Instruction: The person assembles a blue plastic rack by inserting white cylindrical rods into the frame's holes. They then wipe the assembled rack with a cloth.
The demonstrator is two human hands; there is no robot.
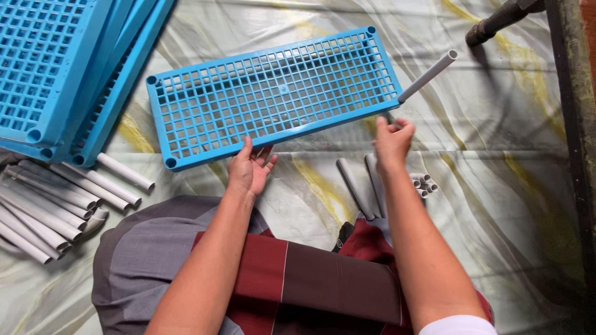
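Observation:
A blue plastic grid shelf (273,93) is tilted over a patterned sheet in front of me. My left hand (249,166) grips its near long edge from below, fingers curled under the rim. My right hand (392,141) is closed on a grey tube at the shelf's near right corner. Another grey tube (428,75) sticks out of the right corner, pointing up and right. Several short grey tubes (366,183) lie on the sheet just below my right hand.
A stack of blue grid shelves (56,68) leans at the top left. A pile of long grey tubes (56,198) lies at the left. A dark post (496,22) and a dark edge (574,124) stand at the right. My lap fills the bottom.

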